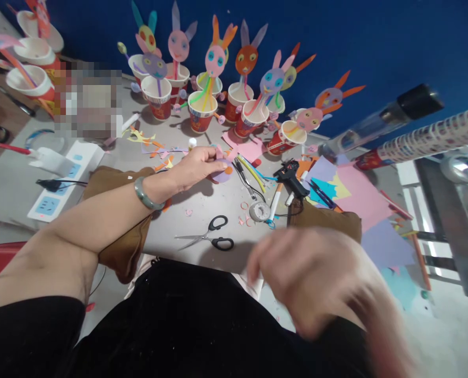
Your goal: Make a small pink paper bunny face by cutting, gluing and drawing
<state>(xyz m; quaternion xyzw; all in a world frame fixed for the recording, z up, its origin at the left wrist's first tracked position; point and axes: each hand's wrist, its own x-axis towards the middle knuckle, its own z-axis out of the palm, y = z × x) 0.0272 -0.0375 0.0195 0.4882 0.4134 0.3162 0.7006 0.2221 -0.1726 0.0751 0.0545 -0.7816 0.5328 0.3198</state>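
Over the middle of the table, my left hand [192, 170] pinches a purple paper rabbit head [221, 175] with a pink ear and an orange spot on it. The fingers hide part of the paper. My right hand [308, 268] is raised near the front edge and smeared by motion, so its fingers do not show clearly. Between the hands lie black-handled scissors [208, 237], slightly spread, and a roll of white tape [259, 211]. A yellow pipe cleaner [251, 172] and a black-handled tool [242, 174] lie just right of the paper head.
Several paper cups [202, 116] with paper rabbit heads line the blue wall. A black hot glue gun [292, 177] and coloured paper sheets [360, 194] lie to the right. At left are a power strip [70, 176] and a brown cushion [111, 184]. Paper scraps [145, 142] litter the table.
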